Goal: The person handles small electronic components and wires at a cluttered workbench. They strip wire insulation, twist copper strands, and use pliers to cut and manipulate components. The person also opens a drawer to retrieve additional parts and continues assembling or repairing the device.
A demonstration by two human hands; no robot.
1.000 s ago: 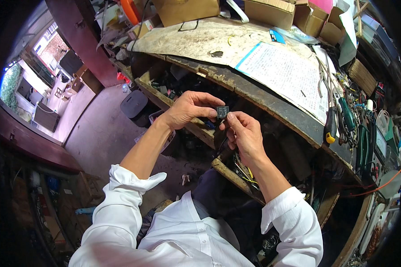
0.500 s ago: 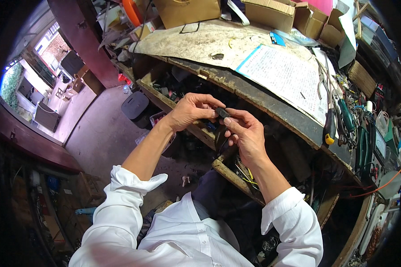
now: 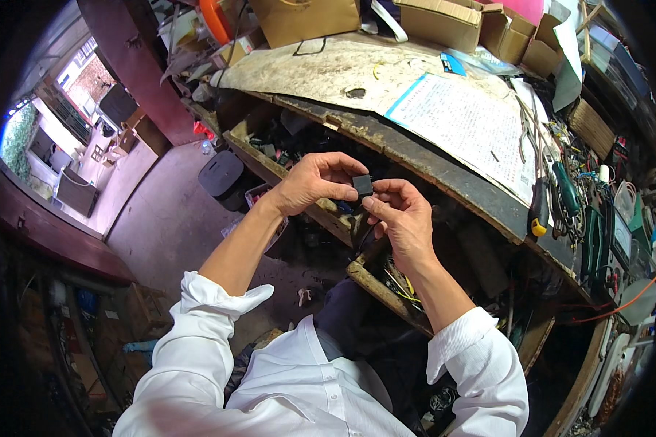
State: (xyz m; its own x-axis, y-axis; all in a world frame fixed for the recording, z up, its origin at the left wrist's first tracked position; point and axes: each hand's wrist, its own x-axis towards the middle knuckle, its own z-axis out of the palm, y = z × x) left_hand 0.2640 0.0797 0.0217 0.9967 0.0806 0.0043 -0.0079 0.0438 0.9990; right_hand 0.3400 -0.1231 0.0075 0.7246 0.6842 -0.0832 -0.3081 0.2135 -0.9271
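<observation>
A small black square block (image 3: 362,185), perhaps an electrical part, is pinched between my two hands above an open wooden drawer (image 3: 321,215). On its left side, the thumb and fingers of my left hand (image 3: 315,180) grip it. My right hand (image 3: 403,215) holds its right edge between thumb and index finger, the other fingers curled. One broad dark face of the block is turned up toward me. The drawer under my hands holds loose dark parts, mostly hidden by shadow and by my hands.
The worn workbench (image 3: 291,65) carries a handwritten sheet (image 3: 452,124), cardboard boxes (image 3: 441,20) and a screwdriver (image 3: 539,207). Tools and wires crowd its right end. Below, a second wooden compartment (image 3: 390,295) holds yellow wires. A dark bin (image 3: 222,175) stands on the floor at left.
The black block has been turned between my fingers, so a broad face shows where a narrower side showed before. My fingers shifted slightly; both arms stayed nearly in place.
</observation>
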